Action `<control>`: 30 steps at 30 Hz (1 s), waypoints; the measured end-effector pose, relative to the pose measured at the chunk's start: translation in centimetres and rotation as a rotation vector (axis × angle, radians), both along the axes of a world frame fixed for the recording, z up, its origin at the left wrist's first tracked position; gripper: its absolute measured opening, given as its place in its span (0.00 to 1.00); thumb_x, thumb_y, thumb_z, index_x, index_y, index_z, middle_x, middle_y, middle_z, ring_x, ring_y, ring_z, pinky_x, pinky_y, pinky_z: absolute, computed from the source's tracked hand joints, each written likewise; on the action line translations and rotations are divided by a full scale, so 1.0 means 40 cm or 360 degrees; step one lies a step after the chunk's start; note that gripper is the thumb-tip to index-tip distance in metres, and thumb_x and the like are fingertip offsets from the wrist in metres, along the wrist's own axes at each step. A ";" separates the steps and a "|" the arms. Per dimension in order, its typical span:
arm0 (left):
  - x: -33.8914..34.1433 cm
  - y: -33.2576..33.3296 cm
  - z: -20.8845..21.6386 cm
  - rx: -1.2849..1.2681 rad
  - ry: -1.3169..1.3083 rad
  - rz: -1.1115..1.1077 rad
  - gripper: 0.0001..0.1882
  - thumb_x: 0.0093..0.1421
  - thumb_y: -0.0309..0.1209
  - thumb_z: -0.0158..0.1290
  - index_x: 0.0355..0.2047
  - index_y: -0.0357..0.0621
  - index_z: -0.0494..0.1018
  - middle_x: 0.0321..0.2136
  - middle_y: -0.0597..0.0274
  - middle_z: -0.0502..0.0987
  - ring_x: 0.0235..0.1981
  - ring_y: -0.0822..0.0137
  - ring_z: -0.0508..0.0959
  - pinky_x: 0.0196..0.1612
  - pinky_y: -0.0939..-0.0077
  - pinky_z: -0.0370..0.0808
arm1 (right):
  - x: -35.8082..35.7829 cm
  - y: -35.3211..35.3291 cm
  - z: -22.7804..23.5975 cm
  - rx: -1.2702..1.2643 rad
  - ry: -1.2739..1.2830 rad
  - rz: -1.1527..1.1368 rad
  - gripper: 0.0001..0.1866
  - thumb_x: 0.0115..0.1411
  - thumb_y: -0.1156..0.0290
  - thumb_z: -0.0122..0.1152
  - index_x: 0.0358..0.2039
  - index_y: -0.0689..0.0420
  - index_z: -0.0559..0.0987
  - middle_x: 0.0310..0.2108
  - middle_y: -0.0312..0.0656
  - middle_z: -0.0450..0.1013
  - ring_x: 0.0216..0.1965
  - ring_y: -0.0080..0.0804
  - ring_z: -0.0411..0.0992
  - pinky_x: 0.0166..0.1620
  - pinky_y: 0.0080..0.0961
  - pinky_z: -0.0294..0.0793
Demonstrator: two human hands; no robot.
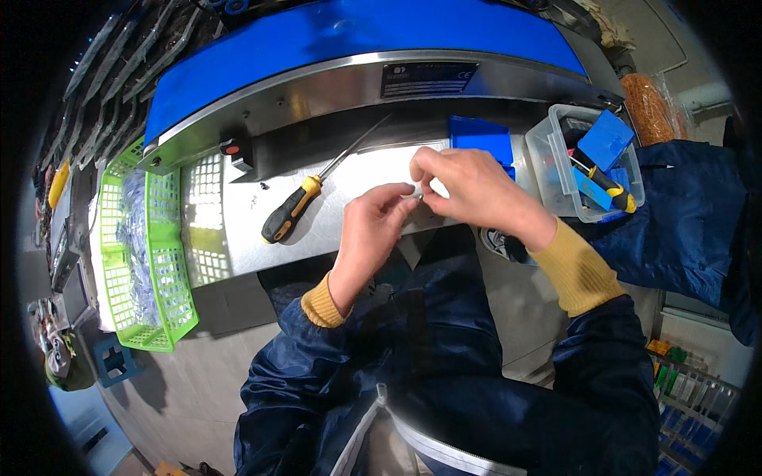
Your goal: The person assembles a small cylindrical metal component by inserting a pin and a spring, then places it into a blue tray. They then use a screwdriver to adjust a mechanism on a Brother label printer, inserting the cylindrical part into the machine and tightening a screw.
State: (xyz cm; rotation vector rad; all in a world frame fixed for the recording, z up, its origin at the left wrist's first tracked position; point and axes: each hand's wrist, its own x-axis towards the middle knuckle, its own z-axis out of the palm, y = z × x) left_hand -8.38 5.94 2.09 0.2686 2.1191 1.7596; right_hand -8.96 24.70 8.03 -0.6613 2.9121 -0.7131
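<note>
My left hand [373, 226] and my right hand [472, 186] meet over the near part of a metal work surface [262, 246]. Both are closed in a pinch, fingertips almost touching. Between them shows a tiny pale piece, too small to name; my fingers hide most of it. To the left of my left hand lies a screwdriver [291, 209] with a black and yellow handle, its shaft slanting away to the far right. Just beyond my right hand stands a blue plastic bin [481, 136], partly covered by that hand.
At the left, a green mesh basket [171, 274] holds clear plastic pieces. A clear tub [548, 151] with blue boxes and a yellow-black handled tool stands at the right. Behind the surface rises a blue and steel machine [357, 36]. A dark blue garment [683, 222] lies beyond the tub.
</note>
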 end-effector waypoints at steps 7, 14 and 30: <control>0.062 -0.033 0.034 -0.0058 0.0037 -0.0290 0.09 0.61 0.30 0.58 0.36 0.35 0.78 0.26 0.66 0.78 0.27 0.79 0.73 0.31 0.82 0.71 | 0.126 -0.031 -0.004 -0.0189 0.0027 -0.0122 0.13 0.51 0.74 0.64 0.37 0.53 0.72 0.27 0.40 0.75 0.31 0.42 0.76 0.31 0.34 0.73; 0.140 -0.048 0.015 0.0056 0.0005 -0.0284 0.07 0.62 0.27 0.57 0.35 0.35 0.75 0.26 0.64 0.76 0.27 0.78 0.71 0.31 0.82 0.70 | 0.232 -0.058 -0.053 -0.0892 -0.0153 -0.0432 0.15 0.51 0.75 0.66 0.38 0.56 0.72 0.29 0.41 0.76 0.32 0.38 0.78 0.33 0.32 0.75; 0.186 -0.011 0.041 0.0671 -0.0220 0.0028 0.04 0.66 0.25 0.51 0.37 0.35 0.71 0.27 0.68 0.70 0.22 0.82 0.66 0.24 0.88 0.63 | 0.283 -0.073 -0.080 -0.1814 -0.0651 -0.0721 0.06 0.56 0.75 0.66 0.31 0.62 0.78 0.23 0.32 0.73 0.25 0.16 0.70 0.28 0.17 0.70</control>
